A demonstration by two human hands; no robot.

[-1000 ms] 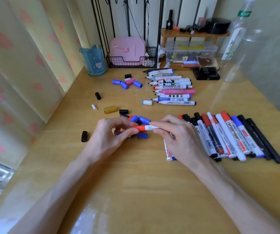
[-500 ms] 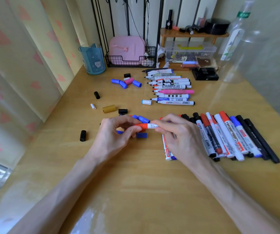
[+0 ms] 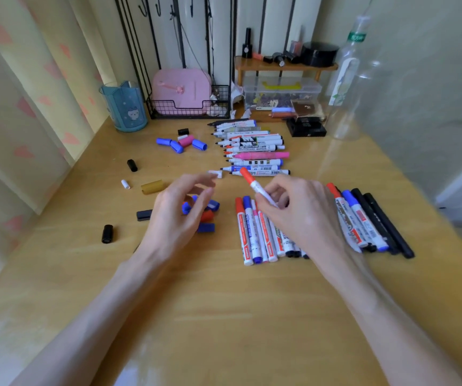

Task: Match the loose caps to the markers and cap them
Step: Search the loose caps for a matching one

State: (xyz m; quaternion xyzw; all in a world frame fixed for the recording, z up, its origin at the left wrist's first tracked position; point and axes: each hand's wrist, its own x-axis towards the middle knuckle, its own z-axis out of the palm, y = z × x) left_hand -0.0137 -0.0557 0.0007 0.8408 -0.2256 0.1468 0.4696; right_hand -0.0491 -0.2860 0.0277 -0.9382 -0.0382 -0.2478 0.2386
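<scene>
A red-capped marker [image 3: 254, 185] is pinched between the thumb and curled fingers of the right hand [image 3: 300, 218], with its cap tilted up and away, above the row of capped markers [image 3: 247, 235] near the middle of the desk [image 3: 224, 302]. The left hand [image 3: 178, 215] is held back-up just over a cluster of loose caps [image 3: 206, 227], fingers relaxed and slightly spread, with nothing gripped. Uncapped markers [image 3: 254, 148] are laid toward the far edge

- The left hand [image 3: 177, 215] has let go of the red-capped marker [image 3: 252, 183]; its fingers now spread loosely above the loose caps [image 3: 207, 227].
- The right hand [image 3: 299, 215] alone now holds the marker, swung from level to tilted, cap toward the desk's far edge.
</scene>
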